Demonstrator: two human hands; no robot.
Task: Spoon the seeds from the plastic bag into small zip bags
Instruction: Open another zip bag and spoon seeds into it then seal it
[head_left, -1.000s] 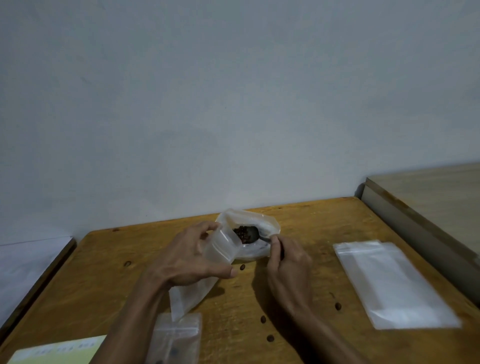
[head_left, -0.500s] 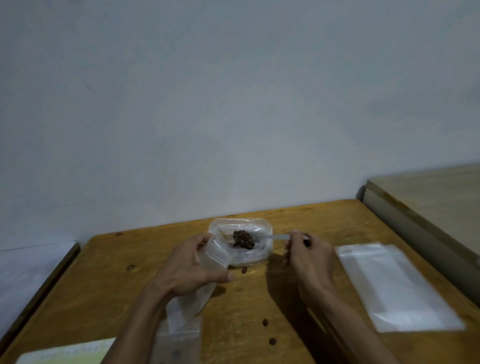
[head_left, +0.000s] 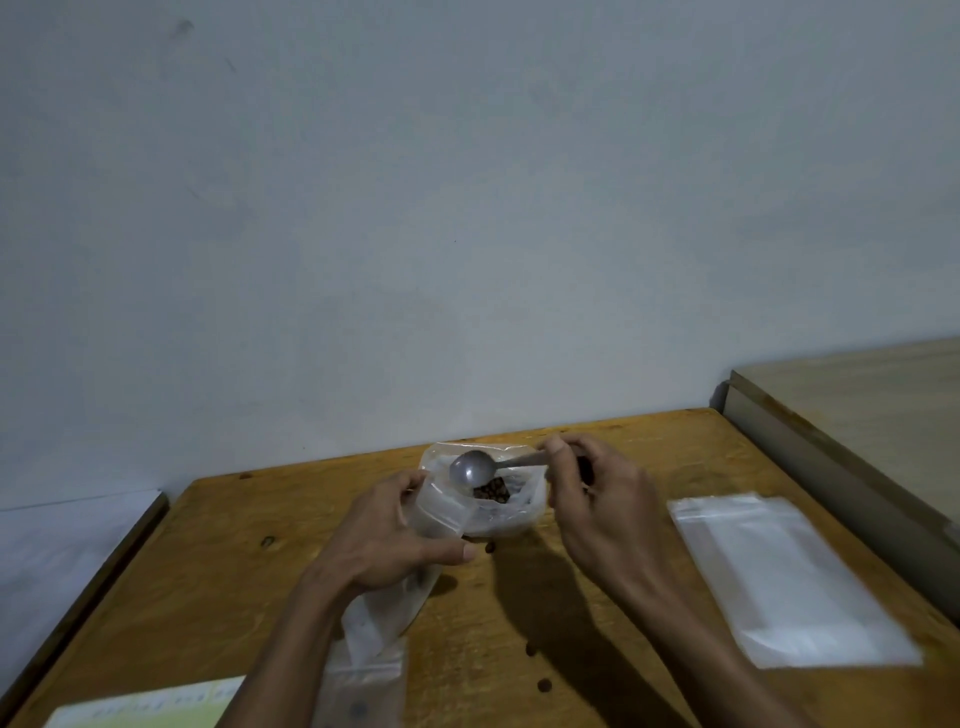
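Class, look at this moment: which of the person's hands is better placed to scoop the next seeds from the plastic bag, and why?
The right hand. It already pinches the spoon by its handle, bowl over the seeds in the plastic bag. The left hand is busy gripping the small zip bag.

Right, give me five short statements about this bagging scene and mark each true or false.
1. The right hand holds the spoon by its handle. True.
2. The spoon bowl is heaped with seeds. False: it looks empty; the seeds lie in the plastic bag.
3. The left hand grips a small zip bag. True.
4. The stack of empty bags lies left of both hands. False: it lies to the right.
5. Loose seeds lie on the wooden table. True.
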